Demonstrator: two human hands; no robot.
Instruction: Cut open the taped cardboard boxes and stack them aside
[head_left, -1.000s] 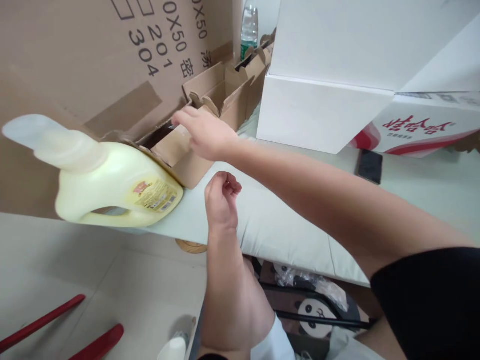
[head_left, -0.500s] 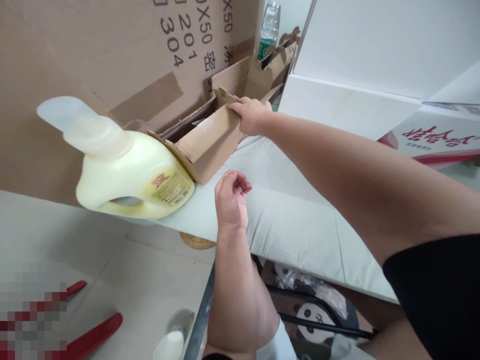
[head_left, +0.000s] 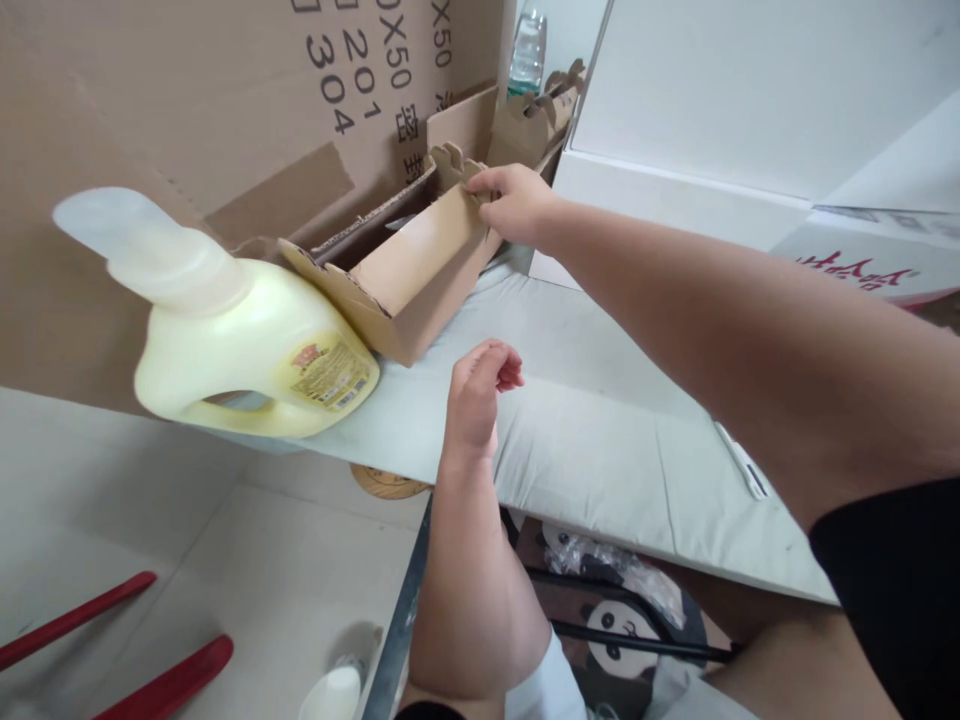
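Head View: Right Hand (head_left: 517, 205) on Cardboard Box (head_left: 446, 295), Left Hand (head_left: 474, 400) Apart

Workpiece position. I have the cardboard box on the pale padded surface (head_left: 592, 400), lengthwise along the large printed carton (head_left: 225, 110). Its long opening faces upward and shows a dark interior. A pale pointed edge (head_left: 401, 222) protrudes there; it is too small for me to identify.

Right hand. Fingertips contact the scalloped upper corner at the far end of the box. The fingers are set narrow over the edge. The thumb's contact is hidden, so I cannot tell whether the grip is closed.

Left hand. I read it as loosely curled and narrow, above the padded surface, near the box but not touching it. The back of the hand conceals the palm; I cannot tell whether the fingers meet it.

Adjacent items. A yellow bottle (head_left: 247, 340) with a translucent cap (head_left: 150, 245) is located just beside the near end of the box; I cannot confirm contact. Beyond the far end are a second brown box (head_left: 532, 130) and a clear water bottle (head_left: 529, 50). A white box (head_left: 697, 110) occupies the area behind the right forearm (head_left: 675, 290). Two red bars (head_left: 176, 680) appear at lower left, above the tiled floor (head_left: 262, 560).
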